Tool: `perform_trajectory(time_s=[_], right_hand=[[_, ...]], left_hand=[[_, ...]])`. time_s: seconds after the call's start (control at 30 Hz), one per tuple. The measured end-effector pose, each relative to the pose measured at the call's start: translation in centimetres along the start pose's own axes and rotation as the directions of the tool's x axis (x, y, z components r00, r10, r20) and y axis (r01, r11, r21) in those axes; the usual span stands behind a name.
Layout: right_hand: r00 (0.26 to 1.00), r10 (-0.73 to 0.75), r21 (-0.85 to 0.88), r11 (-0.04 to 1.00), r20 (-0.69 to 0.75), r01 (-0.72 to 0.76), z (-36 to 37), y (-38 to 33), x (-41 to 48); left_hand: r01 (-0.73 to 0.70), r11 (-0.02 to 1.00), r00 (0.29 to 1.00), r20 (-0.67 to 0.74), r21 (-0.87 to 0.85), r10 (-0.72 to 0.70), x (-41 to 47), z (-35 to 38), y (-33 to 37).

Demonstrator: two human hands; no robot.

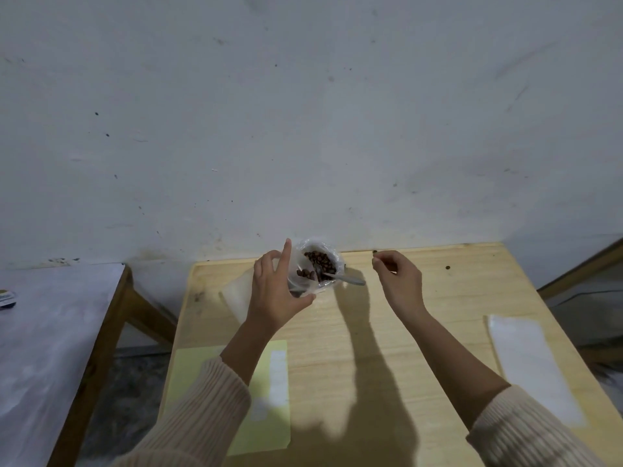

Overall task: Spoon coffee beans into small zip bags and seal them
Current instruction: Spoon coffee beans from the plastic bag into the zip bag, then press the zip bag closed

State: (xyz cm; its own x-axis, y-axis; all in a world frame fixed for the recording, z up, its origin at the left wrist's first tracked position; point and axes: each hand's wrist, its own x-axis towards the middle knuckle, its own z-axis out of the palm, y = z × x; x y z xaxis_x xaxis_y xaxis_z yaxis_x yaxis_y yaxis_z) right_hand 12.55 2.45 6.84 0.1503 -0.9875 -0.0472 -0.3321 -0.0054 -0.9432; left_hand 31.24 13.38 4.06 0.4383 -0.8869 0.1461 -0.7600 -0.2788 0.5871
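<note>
A clear plastic bag of coffee beans (317,261) stands open near the far edge of the wooden table (371,332). My left hand (276,294) grips its left side, with the index finger pointing up. A metal spoon (352,280) lies in the bag, and its handle sticks out to the right. My right hand (399,281) hovers to the right of the bag with its fingers curled. Its fingertips pinch a single coffee bean (373,261). Another loose bean (374,252) lies just beyond them at the table's far edge.
One stray bean (447,267) lies at the far right. An empty whitish bag (532,365) lies at the right edge and another (234,298) behind my left hand. A yellow sheet (242,426) covers the near left. A second table (50,332) stands to the left.
</note>
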Motion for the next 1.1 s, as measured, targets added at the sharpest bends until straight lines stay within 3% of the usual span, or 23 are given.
perform_trajectory(time_s=[0.07, 0.2, 0.33, 0.57, 0.63, 0.77, 0.9, 1.1], right_hand=[[0.986, -0.099, -0.007, 0.995, 0.136, 0.101, -0.3, -1.7, -0.3], [0.867, -0.162, -0.196, 0.939, 0.472, 0.283, -0.3, -3.6, -0.7], [0.802, -0.182, -0.223, 0.905, 0.569, 0.363, -0.8, -4.9, -1.2], [0.857, -0.207, -0.235, 0.908, 0.472, 0.348, -1.7, -5.5, -1.1], [0.875, -0.227, -0.242, 0.904, 0.428, 0.353, -2.3, -5.5, -0.8], [0.900, -0.309, -0.179, 0.910, 0.306, 0.374, -3.8, -6.4, -0.1], [0.891, -0.373, -0.124, 0.902, 0.259, 0.413, -4.2, -7.7, 0.1], [0.896, -0.395, -0.030, 0.912, 0.204, 0.409, -4.5, -8.6, -0.3]], left_hand=[[-0.021, 0.999, 1.000, -0.013, -0.029, 0.021, 0.3, 0.2, 1.5], [-0.074, 0.994, 0.996, -0.055, -0.077, 0.070, 0.7, 0.6, 3.8], [-0.094, 0.989, 0.995, -0.053, -0.113, 0.089, 1.1, 0.5, 5.6], [-0.080, 0.979, 0.995, -0.065, -0.188, 0.069, 0.5, -0.2, 7.3], [-0.066, 0.959, 0.998, -0.033, -0.276, 0.060, 0.3, -0.7, 7.5], [-0.050, 0.819, 0.998, -0.052, -0.572, 0.024, 0.6, -2.4, 7.6], [-0.053, 0.742, 0.988, -0.143, -0.669, -0.058, 1.2, -3.7, 8.8], [0.012, 0.566, 0.983, -0.095, -0.824, -0.159, 1.9, -4.2, 9.4]])
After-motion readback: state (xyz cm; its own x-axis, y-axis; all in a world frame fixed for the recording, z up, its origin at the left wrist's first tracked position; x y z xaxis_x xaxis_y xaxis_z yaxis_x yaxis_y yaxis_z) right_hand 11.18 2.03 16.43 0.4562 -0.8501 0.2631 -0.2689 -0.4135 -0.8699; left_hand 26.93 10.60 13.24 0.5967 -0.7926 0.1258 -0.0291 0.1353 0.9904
